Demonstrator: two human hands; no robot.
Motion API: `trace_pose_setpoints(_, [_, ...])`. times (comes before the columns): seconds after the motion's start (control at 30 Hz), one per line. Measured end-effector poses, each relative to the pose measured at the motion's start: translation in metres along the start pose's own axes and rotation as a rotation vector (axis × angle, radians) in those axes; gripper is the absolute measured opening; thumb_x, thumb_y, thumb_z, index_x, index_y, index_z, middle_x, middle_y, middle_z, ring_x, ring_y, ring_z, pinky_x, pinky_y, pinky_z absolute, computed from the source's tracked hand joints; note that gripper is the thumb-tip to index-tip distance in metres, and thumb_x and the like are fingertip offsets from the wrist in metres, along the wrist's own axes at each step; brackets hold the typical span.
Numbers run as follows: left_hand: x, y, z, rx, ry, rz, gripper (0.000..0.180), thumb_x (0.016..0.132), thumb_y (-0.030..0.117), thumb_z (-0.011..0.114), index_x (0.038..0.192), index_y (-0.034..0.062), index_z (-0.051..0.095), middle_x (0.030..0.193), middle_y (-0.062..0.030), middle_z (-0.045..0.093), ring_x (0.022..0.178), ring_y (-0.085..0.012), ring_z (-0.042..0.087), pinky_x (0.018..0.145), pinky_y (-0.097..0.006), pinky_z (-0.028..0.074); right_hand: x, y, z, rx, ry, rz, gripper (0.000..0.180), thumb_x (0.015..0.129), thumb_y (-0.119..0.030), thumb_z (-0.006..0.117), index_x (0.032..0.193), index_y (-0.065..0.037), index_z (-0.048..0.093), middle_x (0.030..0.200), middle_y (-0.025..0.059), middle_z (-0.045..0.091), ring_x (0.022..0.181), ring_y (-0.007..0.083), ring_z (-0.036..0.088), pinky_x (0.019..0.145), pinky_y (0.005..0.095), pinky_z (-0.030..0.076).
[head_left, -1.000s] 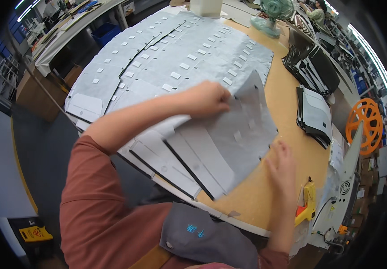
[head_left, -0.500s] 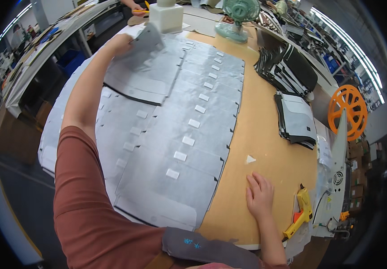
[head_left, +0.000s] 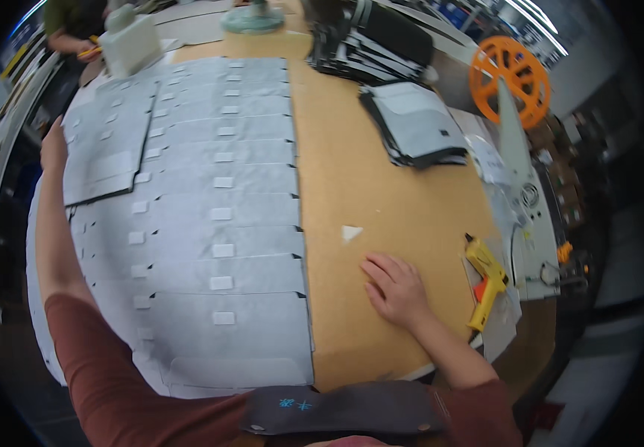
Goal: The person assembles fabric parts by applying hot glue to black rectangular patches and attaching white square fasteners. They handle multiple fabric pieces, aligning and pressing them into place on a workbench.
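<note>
My left hand (head_left: 54,145) is at the outer left edge of a grey panel piece (head_left: 113,164) with a dark edge and small white tabs. The panel lies flat over the left part of the table. The hand's fingers are blurred and partly hidden, so their grip does not show. Beside it a column of overlapping light-grey panels (head_left: 262,320), each with a white rectangle, runs from near to far. My right hand (head_left: 396,289) rests on the tan tabletop (head_left: 337,194), fingers stretched out and holding nothing. Just beyond its fingertips lies a small white triangular scrap (head_left: 351,234).
A yellow glue gun (head_left: 487,283) lies at the right edge. Farther back are a grey-and-black stack of pieces (head_left: 415,119), a dark pile (head_left: 382,41), an orange reel (head_left: 510,80), a white jug (head_left: 130,43) and a green fan base (head_left: 253,20). Another person's hand (head_left: 89,51) shows at far left.
The view has swung right and tilted down. The grey panel that my left hand held lifted now lies flat, with that hand at its left edge. My right hand still rests on the table.
</note>
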State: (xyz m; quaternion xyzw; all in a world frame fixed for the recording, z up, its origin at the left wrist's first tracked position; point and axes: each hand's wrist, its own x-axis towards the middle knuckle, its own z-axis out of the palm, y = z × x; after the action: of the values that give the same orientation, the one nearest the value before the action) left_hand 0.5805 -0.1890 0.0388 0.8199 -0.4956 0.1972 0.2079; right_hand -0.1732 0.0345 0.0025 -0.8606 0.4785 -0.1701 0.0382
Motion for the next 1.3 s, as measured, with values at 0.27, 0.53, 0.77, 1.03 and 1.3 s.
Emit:
trace_pose_setpoints(0.27, [-0.142, 0.204, -0.072, -0.838, -0.559, -0.062, 0.032, 0.103, 0.031, 0.046, 0.123, 0.0144, 0.066, 0.063, 0.0074, 0.043, 0.047, -0.0021, 0.027, 0.041, -0.021, 0.022, 0.021, 0.017, -0.030, -0.142, 0.136, -0.098, 0.038, 0.087, -0.024, 0.065, 0.122, -0.011, 0.059, 0.118, 0.0031, 0.063, 0.111, 0.0194, 0.056, 0.093, 0.0406, 0.039])
trace_pose_setpoints(0.53, [-0.359, 0.287, -0.219, -1.175, -1.255, 0.093, 0.026, 0.102, 0.017, 0.050, 0.119, 0.0031, 0.065, 0.068, 0.0096, 0.040, 0.059, -0.0016, 0.033, 0.052, -0.020, 0.029, 0.132, 0.162, -0.063, -0.339, 0.273, 0.136, 0.060, 0.081, -0.038, 0.071, 0.135, -0.019, 0.052, 0.139, 0.0067, 0.050, 0.129, 0.0237, 0.046, 0.104, 0.0446, 0.036])
trace_pose_setpoints(0.77, [-0.451, 0.284, -0.265, -1.276, -1.124, -0.181, 0.025, 0.101, 0.017, 0.052, 0.115, 0.0028, 0.066, 0.062, 0.0100, 0.040, 0.053, -0.0003, 0.032, 0.048, -0.019, 0.025, 0.155, 0.203, -0.054, -0.274, -0.149, 0.279, 0.077, 0.075, -0.052, 0.074, 0.143, -0.032, 0.045, 0.154, 0.0014, 0.036, 0.143, 0.0261, 0.031, 0.113, 0.0613, 0.019])
trace_pose_setpoints(1.03, [-0.496, 0.295, -0.295, -1.369, -1.067, -0.357, 0.024, 0.102, 0.015, 0.048, 0.114, 0.0004, 0.064, 0.056, 0.0090, 0.036, 0.047, -0.0013, 0.026, 0.044, -0.021, 0.021, 0.172, 0.224, -0.054, -0.237, 0.243, 0.247, 0.026, 0.092, -0.034, 0.060, 0.114, -0.024, 0.069, 0.114, 0.0021, 0.068, 0.107, 0.0203, 0.063, 0.104, 0.0584, 0.029])
trace_pose_setpoints(1.3, [-0.507, 0.299, -0.310, -1.303, -1.142, -0.433, 0.030, 0.103, 0.023, 0.046, 0.111, 0.0000, 0.064, 0.056, 0.0067, 0.038, 0.046, -0.0027, 0.025, 0.043, -0.021, 0.021, 0.135, 0.110, -0.118, -0.085, 0.797, -0.244, 0.030, 0.084, -0.014, 0.066, 0.112, -0.023, 0.070, 0.100, -0.0018, 0.072, 0.091, 0.0155, 0.067, 0.098, 0.0416, 0.040])
